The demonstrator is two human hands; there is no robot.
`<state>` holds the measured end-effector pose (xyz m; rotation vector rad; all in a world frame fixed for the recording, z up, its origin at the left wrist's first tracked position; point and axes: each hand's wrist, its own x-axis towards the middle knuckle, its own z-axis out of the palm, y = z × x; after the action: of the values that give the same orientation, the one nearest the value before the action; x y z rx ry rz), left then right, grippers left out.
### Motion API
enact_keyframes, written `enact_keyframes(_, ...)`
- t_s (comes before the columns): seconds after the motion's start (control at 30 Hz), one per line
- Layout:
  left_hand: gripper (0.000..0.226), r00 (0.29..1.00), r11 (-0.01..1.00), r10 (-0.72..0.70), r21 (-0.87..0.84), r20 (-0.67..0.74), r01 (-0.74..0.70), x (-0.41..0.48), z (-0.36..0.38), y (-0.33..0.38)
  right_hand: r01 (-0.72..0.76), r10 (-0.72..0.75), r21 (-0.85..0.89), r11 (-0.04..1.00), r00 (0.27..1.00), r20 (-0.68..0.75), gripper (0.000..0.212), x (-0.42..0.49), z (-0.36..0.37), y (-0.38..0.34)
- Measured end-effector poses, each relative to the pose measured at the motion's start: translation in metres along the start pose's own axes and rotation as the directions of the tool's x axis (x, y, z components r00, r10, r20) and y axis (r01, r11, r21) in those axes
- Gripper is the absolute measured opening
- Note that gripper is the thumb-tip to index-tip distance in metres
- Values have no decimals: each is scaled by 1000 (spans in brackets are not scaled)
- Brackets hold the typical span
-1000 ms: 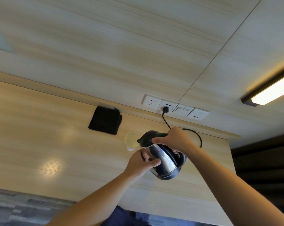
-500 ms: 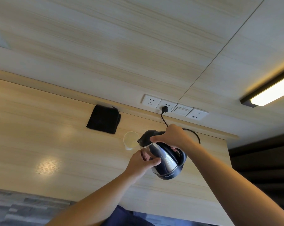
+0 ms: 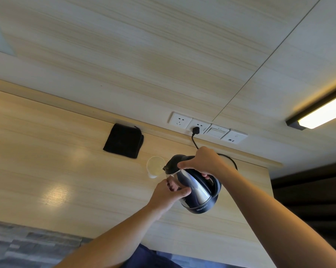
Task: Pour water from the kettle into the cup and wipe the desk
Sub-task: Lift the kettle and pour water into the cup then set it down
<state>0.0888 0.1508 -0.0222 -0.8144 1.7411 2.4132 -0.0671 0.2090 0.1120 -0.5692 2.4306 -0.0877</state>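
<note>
Both hands' grip closes on the tilted kettle (image 3: 194, 188), spout over the cup (image 3: 155, 166).

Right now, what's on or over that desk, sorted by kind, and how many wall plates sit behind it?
Kettles: 1, the kettle, tilted over the cup, held by the right hand and left hand
Cups: 1, the clear cup
Cloths: 1, the black cloth
Wall plates: 4, the wall plates
Total: 7

Wooden desk (image 3: 47, 171): black cloth (image 3: 123, 140), cup (image 3: 155, 166).
</note>
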Motion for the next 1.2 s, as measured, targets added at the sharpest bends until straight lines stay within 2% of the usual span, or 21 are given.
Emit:
enact_keyframes(0.37, 30, 1000, 999, 16, -40, 19, -15, 0, 0, -1, -14, 14, -8, 1000, 1000, 11, 58, 4, -2, -3)
enact_keyframes(0.47, 19, 1000, 999, -4, -44, 23, 5, 0, -1, 0, -14, 14, -16, 1000, 1000, 19, 58, 3, -4, -5)
enact_keyframes(0.77, 18, 1000, 998, -14, -54, 27, 16, 2, -2, 0, -13, 14, -44, 999, 1000, 17, 60, 5, -5, -8)
enact_keyframes(0.93, 47, 1000, 997, 7, -71, 10, -7, 2, -3, -2, -10, 10, -48, 999, 1000, 14, 59, 5, -6, -11)
enact_keyframes(1.2, 24, 1000, 999, -10, -45, 14, 11, 1, -4, -1, -7, 7, -65, 998, 1000, 11, 59, 6, -7, -14)
